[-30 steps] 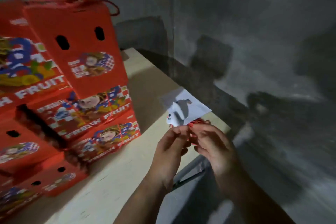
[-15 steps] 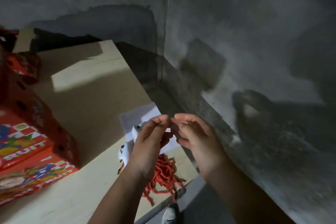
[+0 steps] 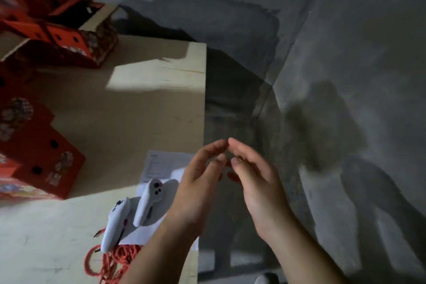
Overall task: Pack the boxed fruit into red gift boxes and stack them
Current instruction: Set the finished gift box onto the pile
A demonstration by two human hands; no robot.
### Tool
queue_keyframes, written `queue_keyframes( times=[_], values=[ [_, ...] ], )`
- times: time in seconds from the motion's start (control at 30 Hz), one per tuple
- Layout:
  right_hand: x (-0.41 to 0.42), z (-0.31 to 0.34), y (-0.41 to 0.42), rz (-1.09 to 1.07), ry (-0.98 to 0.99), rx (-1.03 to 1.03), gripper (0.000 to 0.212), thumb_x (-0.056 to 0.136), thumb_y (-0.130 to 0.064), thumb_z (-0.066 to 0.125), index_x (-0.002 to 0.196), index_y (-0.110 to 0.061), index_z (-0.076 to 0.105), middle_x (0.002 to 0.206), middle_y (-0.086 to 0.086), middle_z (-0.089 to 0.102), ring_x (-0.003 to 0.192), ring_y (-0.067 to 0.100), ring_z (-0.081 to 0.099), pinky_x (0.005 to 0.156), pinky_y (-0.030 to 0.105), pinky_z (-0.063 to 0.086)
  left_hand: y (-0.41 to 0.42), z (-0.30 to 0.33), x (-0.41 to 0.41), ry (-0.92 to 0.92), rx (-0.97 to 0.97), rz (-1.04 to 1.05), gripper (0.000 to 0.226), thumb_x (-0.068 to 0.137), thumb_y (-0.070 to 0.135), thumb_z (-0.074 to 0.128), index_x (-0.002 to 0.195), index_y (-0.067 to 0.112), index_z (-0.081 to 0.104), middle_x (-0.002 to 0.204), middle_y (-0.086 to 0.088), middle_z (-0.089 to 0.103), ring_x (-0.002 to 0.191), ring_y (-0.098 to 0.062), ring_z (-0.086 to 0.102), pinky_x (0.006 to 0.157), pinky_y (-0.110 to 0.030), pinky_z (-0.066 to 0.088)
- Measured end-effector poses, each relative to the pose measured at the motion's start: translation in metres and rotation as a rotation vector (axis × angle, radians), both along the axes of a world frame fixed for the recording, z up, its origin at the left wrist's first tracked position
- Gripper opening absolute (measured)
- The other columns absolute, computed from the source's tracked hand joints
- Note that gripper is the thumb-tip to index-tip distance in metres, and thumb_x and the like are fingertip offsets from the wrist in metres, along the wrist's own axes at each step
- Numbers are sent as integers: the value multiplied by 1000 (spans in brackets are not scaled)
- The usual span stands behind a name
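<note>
Both hands, left hand (image 3: 198, 182) and right hand (image 3: 255, 177), are hovering fingertip to fingertip beyond the worktop (image 3: 143, 108) edge, each grip relaxed, fingers nearly straight, holding nothing discernible.

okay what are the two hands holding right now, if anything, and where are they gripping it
It cannot be told for certain. The left hand and right hand meet fingertip to fingertip off the table's edge; nothing shows between them.

Both hands, left (image 3: 196, 182) and right (image 3: 255, 180), are raised fingertip to fingertip beyond the worktop (image 3: 138, 108) edge; red gift boxes (image 3: 41, 152) are stacked far left.
</note>
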State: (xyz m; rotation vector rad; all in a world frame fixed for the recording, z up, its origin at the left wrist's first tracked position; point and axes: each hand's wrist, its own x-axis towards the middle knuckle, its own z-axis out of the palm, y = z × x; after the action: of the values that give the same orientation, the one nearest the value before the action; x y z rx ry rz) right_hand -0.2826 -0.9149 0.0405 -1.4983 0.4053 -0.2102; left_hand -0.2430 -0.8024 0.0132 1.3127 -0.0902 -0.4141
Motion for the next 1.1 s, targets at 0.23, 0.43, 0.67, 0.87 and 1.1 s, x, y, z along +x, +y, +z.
queue_keyframes(
  times=[0.23,0.43,0.67,0.87,1.1],
  values=[
    [54,-21,-94,387,-6,-40,41,93,-33,57,130,-46,67,131,-27,66,125,-5,59,105,28,50,-69,8,15,5,119,271,30,105,26,58,124,45,72,124,13,75,118,-7,69,89,-20,56],
    [132,-1,-75,737,-45,-96,42,90,-47,54,129,-62,58,131,-40,58,124,-16,53,88,7,48,-61,36,48,-68,184,537,29,105,33,60,122,55,70,123,20,74,115,1,68,85,-10,52],
    [253,17,-45,948,-112,-220,35,104,-37,51,130,-59,57,125,-43,57,115,-18,55,92,13,53,-37,30,151,-82,159,769,35,109,20,55,122,47,73,121,16,74,113,-9,70,94,-27,54],
    [374,40,-30,1026,-156,-198,37,103,-30,51,127,-57,61,122,-35,64,114,-12,60,85,12,54,-30,51,267,-67,155,830,31,109,24,54,126,44,71,118,16,75,111,-7,71,99,-34,55],
    [535,20,15,1088,-183,-261,31,102,-23,51,120,-42,67,114,-17,72,106,2,69,86,26,56,-7,42,407,26,157,996,26,108,28,54,118,42,74,111,12,77,107,-10,71,87,-28,56]
  ],
)
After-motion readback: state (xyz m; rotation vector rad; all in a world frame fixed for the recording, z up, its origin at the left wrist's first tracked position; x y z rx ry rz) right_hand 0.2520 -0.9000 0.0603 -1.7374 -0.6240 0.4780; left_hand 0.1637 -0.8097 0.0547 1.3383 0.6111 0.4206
